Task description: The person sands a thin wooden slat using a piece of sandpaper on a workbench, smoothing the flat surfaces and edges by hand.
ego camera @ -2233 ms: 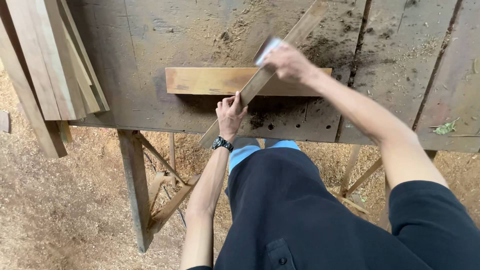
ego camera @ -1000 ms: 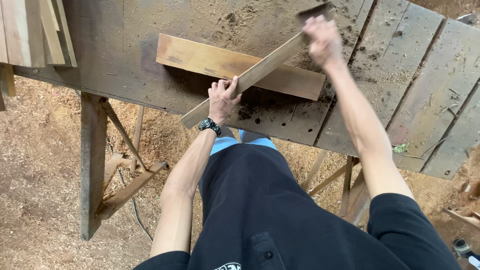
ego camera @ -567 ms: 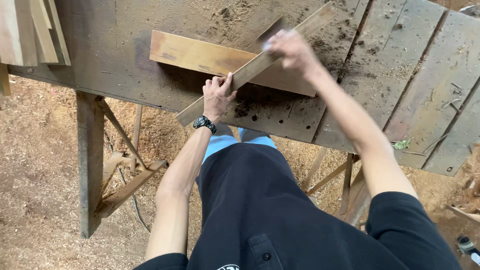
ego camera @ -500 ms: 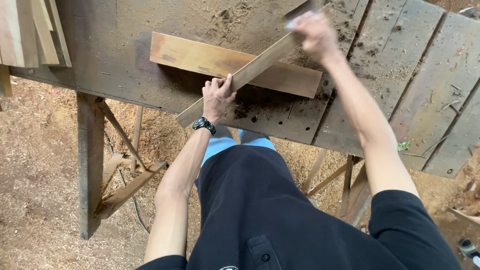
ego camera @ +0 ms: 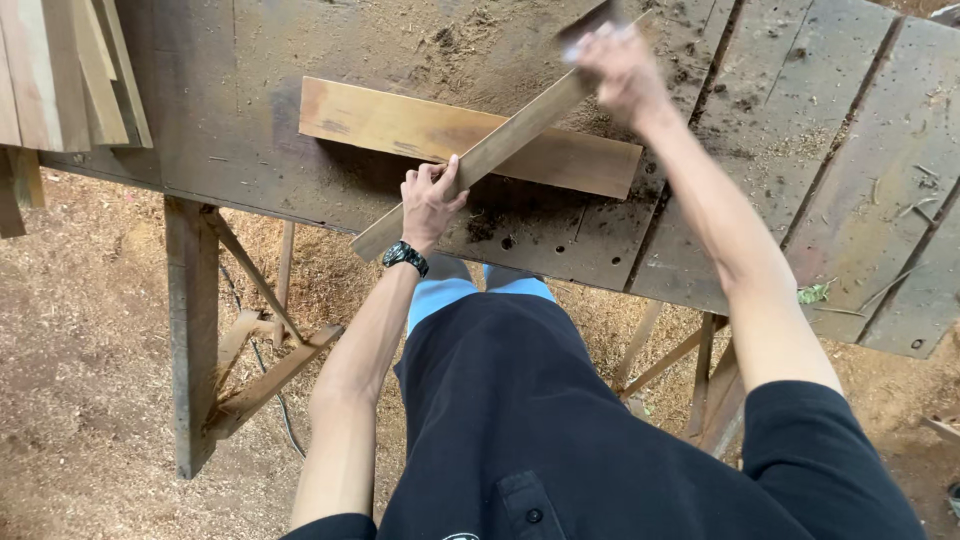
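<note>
A long narrow wooden strip (ego camera: 500,145) lies slantwise across a wider flat board (ego camera: 400,125) on a rough wooden workbench (ego camera: 820,140). My left hand (ego camera: 428,200), with a black wristwatch, grips the strip near its lower end at the bench's near edge. My right hand (ego camera: 618,62) is blurred with motion near the strip's far end and presses a small pale pad, likely sandpaper, against the strip. Sawdust lies on the bench around the board.
A stack of wooden planks (ego camera: 60,70) rests at the bench's far left. The bench stands on a wooden leg with braces (ego camera: 192,320). Sawdust covers the ground (ego camera: 80,400). A green leaf (ego camera: 815,292) lies near the bench's right front edge.
My right hand has slid back and forth along the strip and is now near its far end. My left hand has kept its hold on the lower end.
</note>
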